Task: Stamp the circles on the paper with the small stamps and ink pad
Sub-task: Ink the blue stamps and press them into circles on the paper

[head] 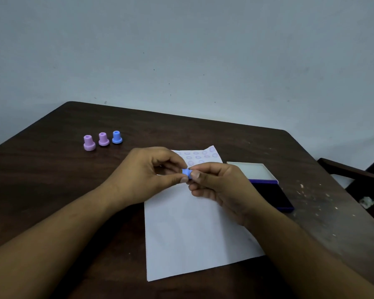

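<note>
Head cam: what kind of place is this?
Probably a plain room at home or in an office, used as a makeshift craft spot: a worn dark wooden table pushed against a bare pale wall, a dark chair at the right edge, and no shop or lab equipment visible.

The scene is dim and evenly lit, with a cool bluish cast over the wall (pixel 181 50). No hard shadows fall anywhere; only a soft, faint darkening lies under the hands on the paper (pixel 194 229). A dull sheen brightens the right edge of the dark wooden table (pixel 333 212), washing out its grain there. Wide-angle distortion bends the table's edges and stretches the forearms toward the lower corners. Detail is soft throughout: the printed circles (pixel 195 156) at the paper's far end look faint and smeared, and the picture carries compression blur.
</note>
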`<state>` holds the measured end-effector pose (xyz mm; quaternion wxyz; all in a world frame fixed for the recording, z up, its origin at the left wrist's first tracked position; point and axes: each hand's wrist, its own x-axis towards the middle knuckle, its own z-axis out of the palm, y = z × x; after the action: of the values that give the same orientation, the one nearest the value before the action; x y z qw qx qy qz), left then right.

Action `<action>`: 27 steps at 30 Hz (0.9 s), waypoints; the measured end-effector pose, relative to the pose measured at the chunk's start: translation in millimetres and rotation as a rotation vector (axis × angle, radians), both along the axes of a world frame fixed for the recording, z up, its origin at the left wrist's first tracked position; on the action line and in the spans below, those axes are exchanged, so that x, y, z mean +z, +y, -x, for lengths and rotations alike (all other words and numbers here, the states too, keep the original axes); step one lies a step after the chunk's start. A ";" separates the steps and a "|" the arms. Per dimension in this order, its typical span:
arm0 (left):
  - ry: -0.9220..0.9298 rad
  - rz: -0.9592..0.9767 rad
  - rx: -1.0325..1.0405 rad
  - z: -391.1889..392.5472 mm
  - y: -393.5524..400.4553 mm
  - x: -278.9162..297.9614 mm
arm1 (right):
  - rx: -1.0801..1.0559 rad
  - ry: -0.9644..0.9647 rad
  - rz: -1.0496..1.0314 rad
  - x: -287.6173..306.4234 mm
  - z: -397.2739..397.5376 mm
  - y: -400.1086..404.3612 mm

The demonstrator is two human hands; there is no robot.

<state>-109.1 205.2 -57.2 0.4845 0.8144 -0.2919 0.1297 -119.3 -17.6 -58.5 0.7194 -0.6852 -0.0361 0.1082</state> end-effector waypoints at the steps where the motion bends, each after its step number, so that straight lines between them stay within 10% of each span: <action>1: 0.023 0.032 -0.006 -0.5 0.1 -0.1 | -0.006 -0.003 -0.014 0.9 0.2 0.6; 9: 0.197 0.143 0.074 -4.2 9.0 0.7 | -0.084 -0.141 0.062 20.9 -0.5 -29.0; 15: 0.217 0.027 0.181 -10.3 16.0 -0.8 | -0.372 -0.348 0.587 39.9 8.9 -117.7; 27: 0.424 0.365 0.340 -38.6 31.2 -11.5 | -0.297 -0.513 0.980 -2.3 16.5 -133.4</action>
<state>-70.5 236.4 -68.7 0.6438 0.7601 -0.0163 0.0866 -135.8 -151.1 -60.7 0.2936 -0.9407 -0.0586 -0.1596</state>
